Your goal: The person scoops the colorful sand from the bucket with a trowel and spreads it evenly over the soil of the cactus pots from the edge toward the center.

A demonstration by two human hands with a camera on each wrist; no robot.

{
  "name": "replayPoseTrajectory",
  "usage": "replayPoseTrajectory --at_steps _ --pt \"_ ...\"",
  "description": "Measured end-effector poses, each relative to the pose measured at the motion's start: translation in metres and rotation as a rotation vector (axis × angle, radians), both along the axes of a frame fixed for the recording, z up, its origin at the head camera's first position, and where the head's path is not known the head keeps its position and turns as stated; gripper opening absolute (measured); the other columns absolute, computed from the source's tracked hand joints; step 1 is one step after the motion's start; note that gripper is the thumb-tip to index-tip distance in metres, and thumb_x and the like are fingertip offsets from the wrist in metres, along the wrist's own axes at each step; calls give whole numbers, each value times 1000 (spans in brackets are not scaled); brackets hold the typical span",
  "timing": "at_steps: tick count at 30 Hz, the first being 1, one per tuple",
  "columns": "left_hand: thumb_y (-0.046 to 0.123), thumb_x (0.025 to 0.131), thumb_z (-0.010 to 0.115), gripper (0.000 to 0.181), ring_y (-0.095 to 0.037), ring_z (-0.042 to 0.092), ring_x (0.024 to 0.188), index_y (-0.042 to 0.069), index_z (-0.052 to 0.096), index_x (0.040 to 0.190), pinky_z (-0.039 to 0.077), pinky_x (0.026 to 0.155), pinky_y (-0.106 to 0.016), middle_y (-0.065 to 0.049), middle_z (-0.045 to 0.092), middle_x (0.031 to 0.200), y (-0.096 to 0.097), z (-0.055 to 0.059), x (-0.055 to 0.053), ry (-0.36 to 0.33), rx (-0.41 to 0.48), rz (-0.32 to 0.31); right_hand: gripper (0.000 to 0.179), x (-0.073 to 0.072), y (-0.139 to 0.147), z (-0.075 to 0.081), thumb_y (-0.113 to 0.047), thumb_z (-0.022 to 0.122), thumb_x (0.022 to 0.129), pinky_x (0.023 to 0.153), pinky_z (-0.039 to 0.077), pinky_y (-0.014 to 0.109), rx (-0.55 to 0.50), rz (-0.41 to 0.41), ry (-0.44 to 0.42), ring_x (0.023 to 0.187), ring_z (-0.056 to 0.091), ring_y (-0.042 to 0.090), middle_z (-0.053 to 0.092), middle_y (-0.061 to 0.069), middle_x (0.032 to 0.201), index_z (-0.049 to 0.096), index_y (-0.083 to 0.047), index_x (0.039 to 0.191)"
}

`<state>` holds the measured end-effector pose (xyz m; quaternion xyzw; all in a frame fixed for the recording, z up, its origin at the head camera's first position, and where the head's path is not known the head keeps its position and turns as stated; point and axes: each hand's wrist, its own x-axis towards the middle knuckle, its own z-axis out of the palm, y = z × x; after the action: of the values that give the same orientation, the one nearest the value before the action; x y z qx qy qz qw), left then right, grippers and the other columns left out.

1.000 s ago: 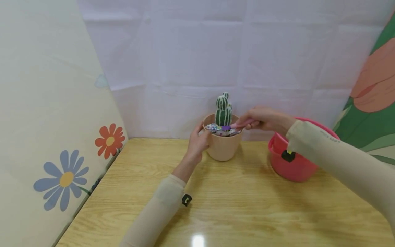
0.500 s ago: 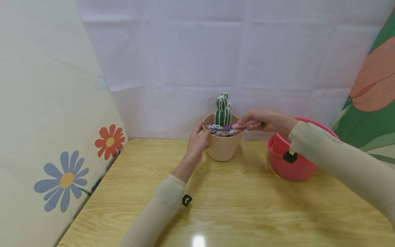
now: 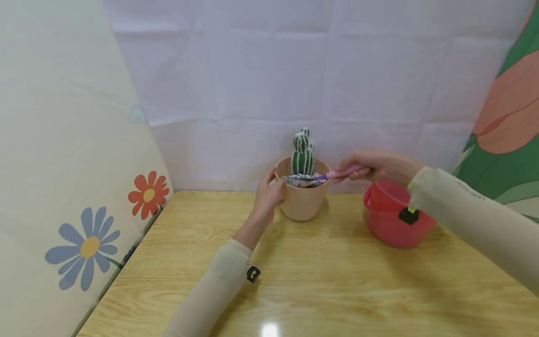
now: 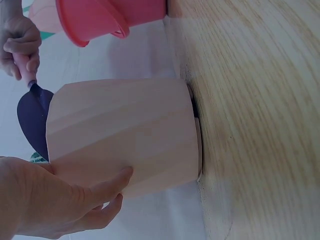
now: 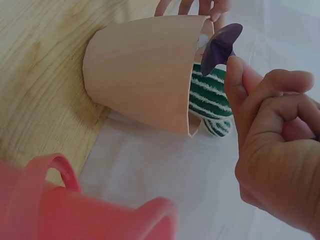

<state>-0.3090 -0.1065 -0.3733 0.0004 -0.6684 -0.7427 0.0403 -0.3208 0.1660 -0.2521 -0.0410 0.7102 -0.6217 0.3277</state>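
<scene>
A peach plant pot [image 3: 301, 204] stands on the table, holding a green cactus [image 3: 302, 162] with white stripes. Small multicoloured bits [image 3: 291, 179] lie around the cactus's base. My left hand [image 3: 270, 191] grips the pot's left side at the rim, fingers along its outer wall in the left wrist view. In my right hand [image 3: 372, 164] is a trowel [image 3: 346, 172], held by its pink handle from the right of the pot. The trowel's purple blade [image 4: 33, 117] reaches over the rim, close above the bits; the right wrist view shows it beside the cactus.
A pink bucket [image 3: 397, 228] stands right of the pot, under my right forearm, with another pink piece inside it. The wooden table [image 3: 320, 285] extends toward me. A white cloth [image 3: 236, 79] hangs behind, and a flower-printed sheet [image 3: 71, 154] borders the left side.
My right hand has shifted right, drawing the trowel partly back across the pot's rim, its blade turned edge-on in the head view. My left hand keeps its grip on the pot.
</scene>
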Motion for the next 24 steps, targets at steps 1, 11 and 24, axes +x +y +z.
replayPoseTrajectory --at_steps 1,11,24 --pt "16 98 56 62 -25 55 107 18 40 158 54 88 -47 -8 39 159 0 0 0 0 -1 -1 26 0 2 0 1 47 104 39 26 11 -3 -4 -8 41 31 1 74 21 98 72 7 106" --pt "19 99 58 62 -36 42 137 19 39 158 51 98 -54 -10 35 161 1 -2 -3 -7 16 -22 27 4 17 -1 -1 47 105 38 28 12 -64 -46 -80 42 35 2 72 27 95 72 8 101" --pt "19 99 57 62 -35 43 136 19 39 158 52 97 -53 -9 35 161 -1 -2 -6 -10 2 -14 32 12 29 2 0 42 106 37 27 11 -142 -43 -78 40 34 1 72 27 99 73 6 105"
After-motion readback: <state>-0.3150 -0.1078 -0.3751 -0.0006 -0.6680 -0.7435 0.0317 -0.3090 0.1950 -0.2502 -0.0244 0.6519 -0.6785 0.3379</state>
